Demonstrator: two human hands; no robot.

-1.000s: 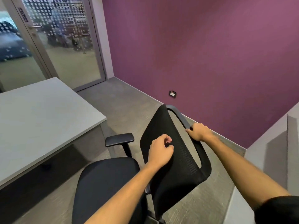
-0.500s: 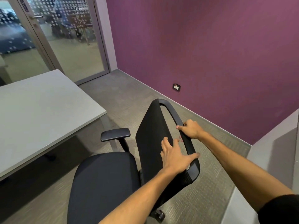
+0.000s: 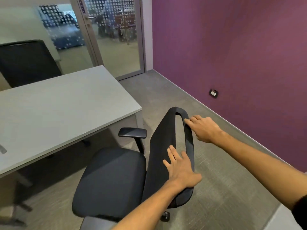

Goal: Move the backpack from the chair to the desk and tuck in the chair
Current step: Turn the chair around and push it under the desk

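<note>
Since a second ago, both hands have loosened on the chair's backrest and the chair has swung so its seat faces the desk more squarely. Now the left hand lies flat and open-fingered against the black mesh backrest, pressing rather than grasping. Further along the backrest's top rim from the left hand, the right hand rests its fingertips on the rim with the fingers spread, not closed around it. No backpack is in view: the dark padded seat is bare, and so is the visible part of the grey desk, so where the backpack is cannot be told. The step in hand appears to be tucking in the chair. The seat's front edge sits just beside the desk's near edge, not yet under it, and one armrest stands close to the desk's corner. The next move likely calls for a steady push on the backrest toward the desk, steering the armrest clear of the corner leg. A second chair stands beyond the desk.
</note>
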